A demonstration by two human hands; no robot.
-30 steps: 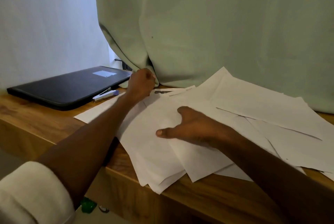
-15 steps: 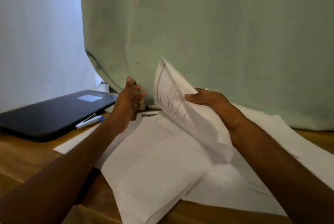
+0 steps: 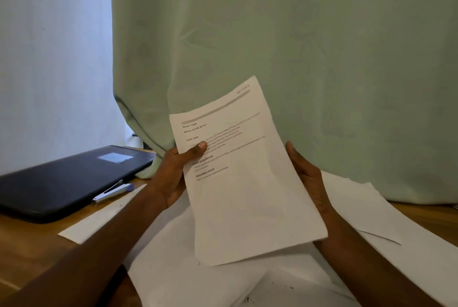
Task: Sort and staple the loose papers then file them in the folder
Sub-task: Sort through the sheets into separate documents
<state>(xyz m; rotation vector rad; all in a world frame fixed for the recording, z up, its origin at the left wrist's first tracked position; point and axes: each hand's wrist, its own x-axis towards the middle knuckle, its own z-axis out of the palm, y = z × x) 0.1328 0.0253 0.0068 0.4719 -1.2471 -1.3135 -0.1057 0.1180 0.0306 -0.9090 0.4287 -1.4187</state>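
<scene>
Printed sheet (image 3: pixel 247 183): a white page that we see held up in the air above the wooden desk (image 3: pixel 29 244), tilted so its top leans to the right, printed side facing us. Its upper half carries a grey bar and lines of small text; the lower half is blank. We can read the headings "INITIAL SCENE SETUP", "TASK GOAL", "TASK DESCRIPTION" and "REQUIRED PROPS"; the body text is too small to make out. The left hand (image 3: pixel 173 175) grasps the sheet's left edge, thumb pressed on the printed face. The right hand (image 3: pixel 308 178) holds the right edge, fingers hidden behind the page. Below lie loose papers (image 3: pixel 188 277), spread and overlapping on the desk. At left, a black folder (image 3: pixel 62 183) lies closed, bearing a pale label whose writing we cannot read. A stapler (image 3: pixel 112 192) rests just beside the folder's near edge. A green curtain (image 3: pixel 297 46) hangs behind.
</scene>
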